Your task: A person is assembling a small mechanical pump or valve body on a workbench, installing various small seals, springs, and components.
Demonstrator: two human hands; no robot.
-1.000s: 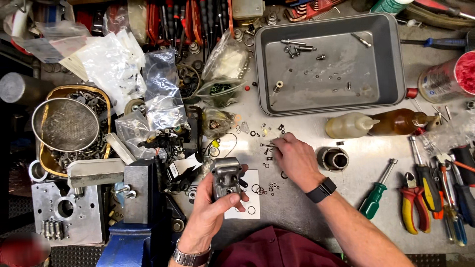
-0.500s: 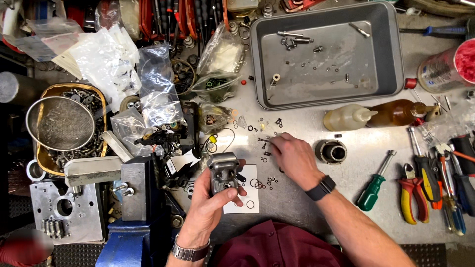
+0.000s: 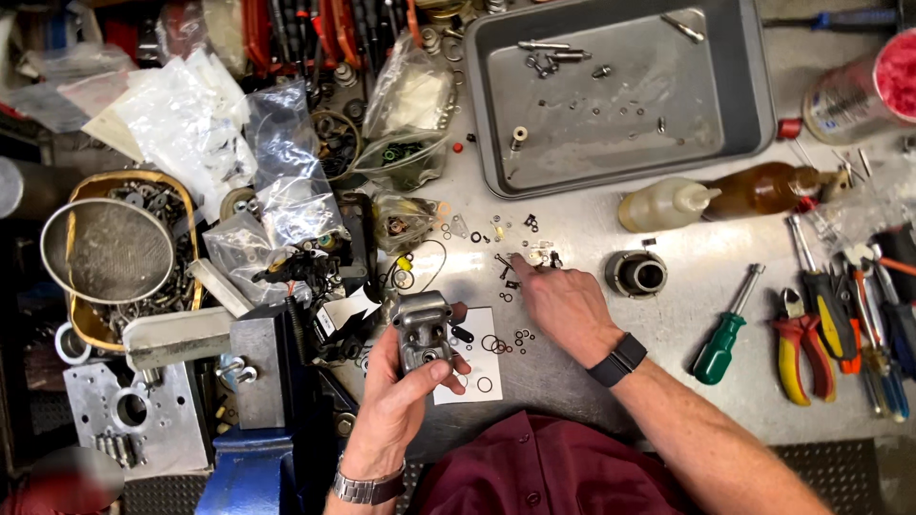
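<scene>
On the steel bench, landmark = grey metal tray (image 3: pixel 754 143) at top right. Tray holds a few bolts, small screws and washers scattered over a mostly bare floor.

Left hand (image 3: pixel 401 401), well below-left of the tray: fingers wrapped tight around a small cast metal housing (image 3: pixel 423 329), dull grey, rounded top, bore facing up. Housing sits above a white paper sheet (image 3: pixel 482 367) carrying several black O-rings.

Right hand (image 3: pixel 563 300), directly below the tray: fingertips pressed down among small loose parts (image 3: pixel 534 253) (O-rings, tiny black bits). Whether it has pinched one, can't tell. Black band on that wrist, metal watch on the other.

Below the tray's right half: two squeeze bottles lying flat, one pale (image 3: pixel 663 205), one amber (image 3: pixel 763 189). Under those, a short metal cylinder (image 3: pixel 636 275) with open bore, then a green-handled screwdriver (image 3: pixel 725 334). Red/yellow pliers (image 3: pixel 797 348) further right.

Left of the tray: crumpled clear plastic bags (image 3: pixel 286 181), some with seals and rings inside. Far left: yellow-rimmed tub (image 3: pixel 191 257) full of mixed hardware, round mesh strainer (image 3: pixel 107 250) resting on top. Below that tub, a machined aluminium plate (image 3: pixel 134 415) with holes.
</scene>
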